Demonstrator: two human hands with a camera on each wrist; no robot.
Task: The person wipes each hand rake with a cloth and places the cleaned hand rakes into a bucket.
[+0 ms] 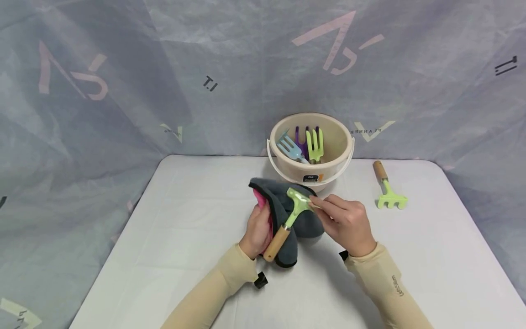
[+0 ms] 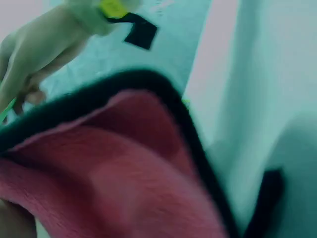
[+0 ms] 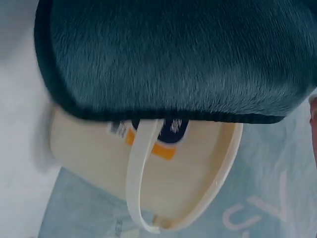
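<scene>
My left hand (image 1: 257, 230) grips a folded towel (image 1: 306, 224), dark grey on one side and pink on the other, with black edging. Across the towel's grey side slants a small garden tool (image 1: 294, 212) with a light green T-shaped head and a wooden handle. At the end of that head, the fingers of my right hand (image 1: 348, 221) pinch it. The handle points down toward my left wrist. In the left wrist view the towel's pink side (image 2: 129, 168) fills the front, with my right hand (image 2: 42, 49) beyond it. Grey towel (image 3: 173, 59) covers the top of the right wrist view.
Behind the towel stands a cream bucket (image 1: 293, 170) with a white handle. Inside it are a blue fork (image 1: 290, 147), a purple fork (image 1: 302, 147) and a green fork (image 1: 315, 146). A green hand rake (image 1: 387, 194) with a wooden handle lies at the right on the white table (image 1: 185, 196).
</scene>
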